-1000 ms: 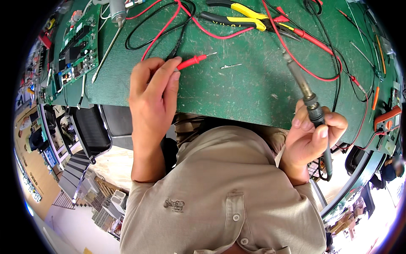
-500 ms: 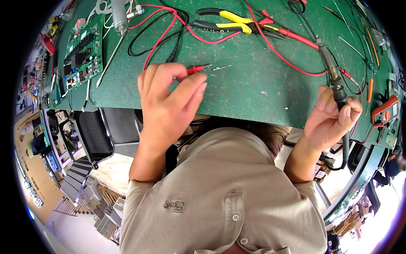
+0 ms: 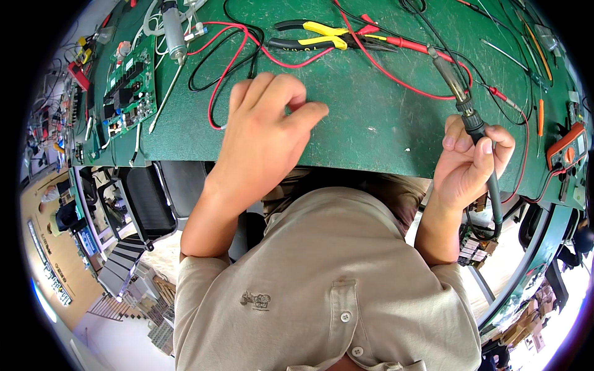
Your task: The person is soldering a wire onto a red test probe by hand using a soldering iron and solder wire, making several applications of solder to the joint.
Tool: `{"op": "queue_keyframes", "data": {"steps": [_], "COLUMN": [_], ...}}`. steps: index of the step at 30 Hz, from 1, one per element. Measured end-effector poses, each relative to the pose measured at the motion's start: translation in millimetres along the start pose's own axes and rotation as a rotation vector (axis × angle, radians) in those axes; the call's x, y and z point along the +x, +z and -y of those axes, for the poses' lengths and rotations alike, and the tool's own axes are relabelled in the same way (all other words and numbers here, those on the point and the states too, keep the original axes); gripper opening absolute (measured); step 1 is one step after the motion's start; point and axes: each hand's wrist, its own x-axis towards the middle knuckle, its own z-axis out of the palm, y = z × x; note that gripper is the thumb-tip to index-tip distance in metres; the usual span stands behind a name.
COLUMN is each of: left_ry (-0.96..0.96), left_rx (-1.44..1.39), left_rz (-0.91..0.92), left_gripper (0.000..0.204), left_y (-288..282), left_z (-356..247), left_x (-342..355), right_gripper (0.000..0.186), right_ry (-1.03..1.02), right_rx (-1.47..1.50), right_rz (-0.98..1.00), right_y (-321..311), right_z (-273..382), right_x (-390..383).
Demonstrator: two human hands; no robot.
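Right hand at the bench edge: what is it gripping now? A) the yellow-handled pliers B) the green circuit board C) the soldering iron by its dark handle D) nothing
C: the right hand wraps the soldering iron at its dark handle, tip pointing away over the green mat; the pliers lie untouched farther back.

Bench: green mat-topped workbench, filling the upper frame, front edge curving across the middle.
Upper left: green circuit board lying flat, a grey cylinder tool just beside it.
Top centre: yellow-handled pliers on the mat.
Across the top: red leads and black leads looping over the surface.
Far right: orange meter near the edge.
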Motion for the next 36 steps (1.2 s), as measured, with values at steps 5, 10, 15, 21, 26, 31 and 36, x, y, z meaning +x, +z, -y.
{"op": "queue_keyframes", "data": {"steps": [5,10,15,21,26,31,36], "left_ry": [0.031,0.07,-0.004,-0.266,-0.207,-0.082,-0.043], "left_rx": [0.043,0.083,0.031,-0.149,-0.147,-0.158,-0.169], "left_rz": [0.067,0.19,0.109,0.01,-0.021,-0.004,-0.117], "left_gripper": [0.026,0.025,0.022,0.029,0.032,0.028,0.023], "left_y": [-4.9,-9.6,-9.7,4.5,13.9,3.4,10.2], "left_z": [-1.9,-10.4,-19.8,-34.1,-28.0,-14.3,-6.7], "left_x": [2.6,-5.2,-35.7,-39.8,-46.4,-55.5,-67.6], "right_gripper": [0.019,0.019,0.02,0.019,0.019,0.019,0.019], "right_ry": [-0.006,-0.021,-0.024,-0.011,0.002,-0.003,-0.01], "right_rx": [-0.008,-0.013,-0.014,-0.004,-0.002,-0.005,-0.009], "right_rz": [-0.023,-0.015,-0.021,0.012,0.013,0.016,0.028], "right_y": [3.0,2.2,1.9,0.6,2.5,-0.1,-0.9], "right_z": [-0.6,-1.5,-1.6,-3.3,-1.2,-2.4,-3.1], "right_x": [0.0,-0.7,-2.5,-3.5,-3.9,-4.2,-4.8]}}
